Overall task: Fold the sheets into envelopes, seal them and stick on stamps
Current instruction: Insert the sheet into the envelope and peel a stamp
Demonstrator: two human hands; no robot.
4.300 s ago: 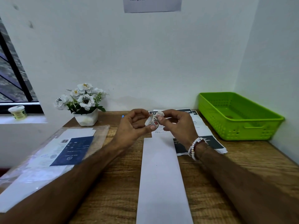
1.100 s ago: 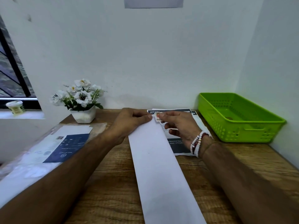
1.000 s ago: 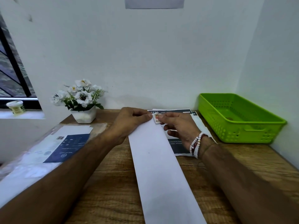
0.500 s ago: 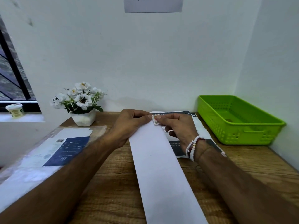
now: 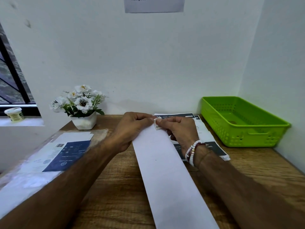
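Paper stamp (image 5: 157, 125): was pinched between thumb and forefinger of right hand (image 5: 179, 129), set against far end of white envelope (image 5: 165, 162).
Left hand (image 5: 132, 129): gripped that far end, fingers curled, evidently steadying it for sticking.
Envelope: lay flat on wooden table (image 5: 115, 195), partly over printed sheets (image 5: 214, 149).
Green basket (image 5: 244, 123): stood apart, right.

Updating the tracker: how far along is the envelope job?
Done: one sheet folded into a long white envelope on the table. In hand: left hand grips its far end, right hand pinches a stamp at the far corner. Left: the printed sheets beneath are unfolded; sealing can't be seen.
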